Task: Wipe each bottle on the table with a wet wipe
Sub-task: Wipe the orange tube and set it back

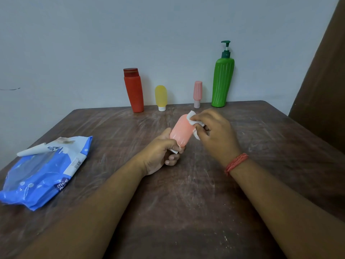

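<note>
A peach bottle [181, 131] is held tilted above the table [186, 202] and rubbed with a wet wipe [193, 120].

Its lower end is gripped by the curled fingers of the left hand [160, 156]; the wipe is pinched against its upper end by the right hand [216, 135]. Along the table's far edge stand a red bottle [133, 90], yellow bottle [161, 97], pink bottle [197, 93] and green pump bottle [222, 81], well apart from the hands. A blue wipes pack [43, 172] lies at the left; its contents cannot be told.
</note>
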Tool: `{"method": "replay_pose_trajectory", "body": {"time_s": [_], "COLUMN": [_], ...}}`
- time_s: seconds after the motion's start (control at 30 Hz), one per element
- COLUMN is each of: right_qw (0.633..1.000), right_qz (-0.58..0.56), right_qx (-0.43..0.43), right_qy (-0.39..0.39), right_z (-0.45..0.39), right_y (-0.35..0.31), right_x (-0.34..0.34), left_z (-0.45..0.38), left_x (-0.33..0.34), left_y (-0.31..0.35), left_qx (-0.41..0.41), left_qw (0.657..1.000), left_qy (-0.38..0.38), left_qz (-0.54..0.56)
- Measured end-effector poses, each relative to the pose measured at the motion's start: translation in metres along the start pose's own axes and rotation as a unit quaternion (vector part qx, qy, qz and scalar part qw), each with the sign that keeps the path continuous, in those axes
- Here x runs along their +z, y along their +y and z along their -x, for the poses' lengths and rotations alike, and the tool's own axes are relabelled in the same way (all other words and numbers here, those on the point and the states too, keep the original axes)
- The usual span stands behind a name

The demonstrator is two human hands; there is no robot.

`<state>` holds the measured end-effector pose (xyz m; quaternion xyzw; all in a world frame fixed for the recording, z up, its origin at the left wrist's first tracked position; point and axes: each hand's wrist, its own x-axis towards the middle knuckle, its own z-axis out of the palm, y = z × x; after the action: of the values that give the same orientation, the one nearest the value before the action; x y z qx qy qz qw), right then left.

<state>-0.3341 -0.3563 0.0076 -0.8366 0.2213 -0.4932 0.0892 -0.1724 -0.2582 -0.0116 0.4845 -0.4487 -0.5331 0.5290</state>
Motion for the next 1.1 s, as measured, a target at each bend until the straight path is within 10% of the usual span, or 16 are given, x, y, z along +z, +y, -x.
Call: {"method": "replay_pose_trajectory", "body": {"time_s": [0.47, 1.1], "right_qw": [0.977, 0.995], "right_qz": [-0.051, -0.017], "right_qx": [-0.095, -0.075], "right_qy": [-0.186, -0.065], "right_z": [0.008, 0.002], "right_y": [-0.014, -0.008], "right_x": [0.006, 0.001], "left_z": [-0.004, -0.004], "left_x": [-0.010, -0.013], "left_y": [-0.004, -0.002], "left_qx": [0.028, 0.012], "left_qw": [0.994, 0.990], "left_qy": [0.057, -0.036], "left_qz": [0.088, 0.139]}}
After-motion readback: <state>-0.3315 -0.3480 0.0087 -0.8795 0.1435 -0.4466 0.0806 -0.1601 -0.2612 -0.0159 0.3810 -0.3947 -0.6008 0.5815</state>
